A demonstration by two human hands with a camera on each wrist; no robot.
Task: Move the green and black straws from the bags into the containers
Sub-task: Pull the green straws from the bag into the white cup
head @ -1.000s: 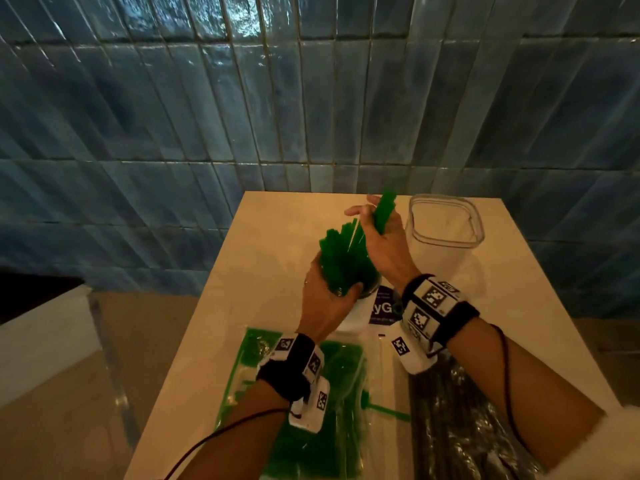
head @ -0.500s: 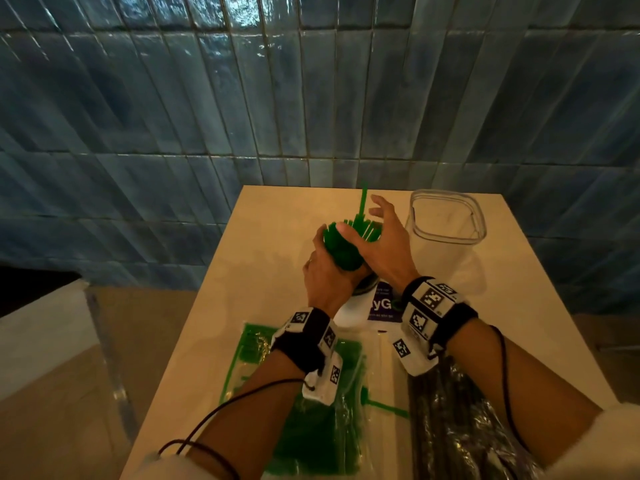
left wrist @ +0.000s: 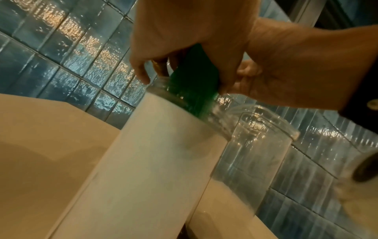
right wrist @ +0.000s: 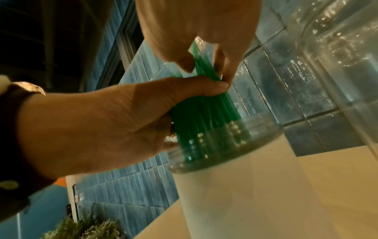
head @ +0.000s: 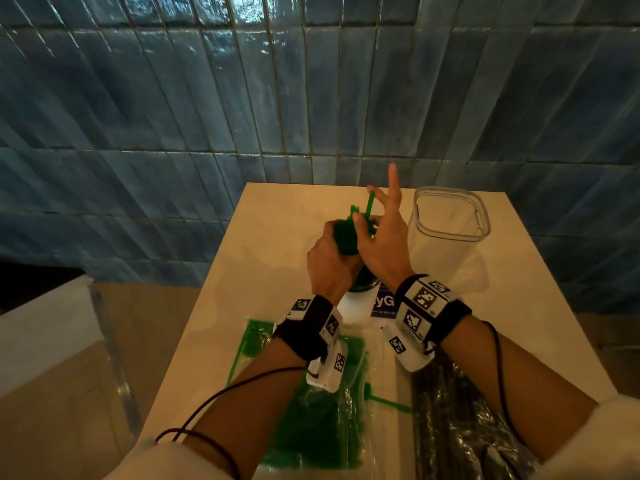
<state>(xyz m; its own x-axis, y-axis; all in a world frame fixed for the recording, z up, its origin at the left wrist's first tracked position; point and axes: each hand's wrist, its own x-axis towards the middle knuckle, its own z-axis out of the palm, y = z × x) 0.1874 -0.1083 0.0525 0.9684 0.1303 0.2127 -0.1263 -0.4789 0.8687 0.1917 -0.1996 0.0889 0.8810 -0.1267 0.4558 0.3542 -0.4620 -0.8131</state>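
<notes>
A bundle of green straws [head: 346,241] stands in the white-labelled container [head: 360,301] at the middle of the table. My left hand [head: 329,261] grips the bundle just above the rim; the right wrist view shows its thumb across the straws [right wrist: 204,116]. My right hand [head: 382,237] pinches a few straws that stick up [head: 369,207], with its index finger pointing up. The empty clear container [head: 450,233] stands to the right. The green straw bag [head: 311,417] and the black straw bag [head: 460,431] lie near me.
One loose green straw [head: 388,404] lies on the table [head: 263,271] between the two bags. A blue tiled wall [head: 311,98] closes off the far edge. A pale ledge [head: 41,327] sits at the lower left beyond the table.
The bundle has sunk lower into the container. My right hand lowered from holding straws high to the bundle's tops, and now pinches straws that stick up, index finger raised.
</notes>
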